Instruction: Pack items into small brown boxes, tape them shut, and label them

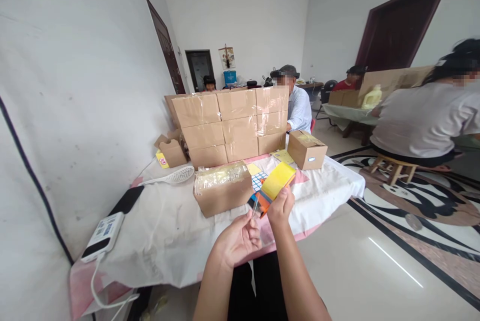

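My right hand (282, 206) is closed around an orange tape dispenser (264, 202) carrying a wide yellow roll of packing tape (278, 180). Just left of it and lower, my left hand (243, 236) pinches the end of a clear tape strip (255, 207) that stretches up to the dispenser. Beyond my hands lies a long cardboard box (225, 196), its top covered with crinkled clear tape. A sheet with blue squares (258, 180) is partly hidden behind the dispenser.
Stacked, taped cardboard boxes (238, 131) form a wall across the table. A smaller box (307, 150) stands right, an open box (171, 151) left. A white slotted spoon (180, 175), black phone (126, 200) and cabled white device (103, 236) lie left. A person (300, 106) sits beyond.
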Action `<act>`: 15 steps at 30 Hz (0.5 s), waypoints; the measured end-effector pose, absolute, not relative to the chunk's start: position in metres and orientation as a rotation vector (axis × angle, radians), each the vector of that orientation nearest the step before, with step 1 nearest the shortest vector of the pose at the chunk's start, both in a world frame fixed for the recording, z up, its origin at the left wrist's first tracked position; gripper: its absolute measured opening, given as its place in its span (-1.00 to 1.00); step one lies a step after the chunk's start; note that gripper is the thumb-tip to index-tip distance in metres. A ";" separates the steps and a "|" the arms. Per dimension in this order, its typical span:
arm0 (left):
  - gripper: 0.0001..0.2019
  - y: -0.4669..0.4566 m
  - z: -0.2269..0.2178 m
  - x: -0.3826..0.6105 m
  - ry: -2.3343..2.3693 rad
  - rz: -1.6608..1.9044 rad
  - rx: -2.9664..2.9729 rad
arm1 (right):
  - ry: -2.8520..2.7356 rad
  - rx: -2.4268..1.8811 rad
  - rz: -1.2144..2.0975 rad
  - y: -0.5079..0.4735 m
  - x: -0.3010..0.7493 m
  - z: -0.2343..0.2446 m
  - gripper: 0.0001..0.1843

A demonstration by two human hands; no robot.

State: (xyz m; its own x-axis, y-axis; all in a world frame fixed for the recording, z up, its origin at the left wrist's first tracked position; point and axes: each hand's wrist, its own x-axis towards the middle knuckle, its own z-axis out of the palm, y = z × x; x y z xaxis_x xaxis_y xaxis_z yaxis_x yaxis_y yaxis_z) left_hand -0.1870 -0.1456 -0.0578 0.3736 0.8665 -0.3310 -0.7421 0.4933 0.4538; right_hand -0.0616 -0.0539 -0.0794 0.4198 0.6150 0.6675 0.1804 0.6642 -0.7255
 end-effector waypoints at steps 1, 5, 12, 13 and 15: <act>-0.58 -0.146 -0.056 -0.187 0.583 1.061 0.263 | -1.126 -0.825 0.328 -0.054 -0.062 -0.080 -0.45; -0.61 -0.147 -0.057 -0.189 0.645 1.070 0.278 | -1.116 -0.797 0.369 -0.054 -0.061 -0.080 -0.45; -0.75 -0.150 -0.066 -0.195 0.374 1.020 0.448 | -1.185 -0.739 0.345 -0.065 -0.065 -0.072 -0.47; -0.77 -0.150 -0.066 -0.196 0.371 1.034 0.476 | -1.186 -0.745 0.342 -0.066 -0.065 -0.071 -0.47; -0.75 -0.151 -0.062 -0.196 0.450 1.071 0.544 | -1.178 -0.743 0.342 -0.067 -0.066 -0.069 -0.48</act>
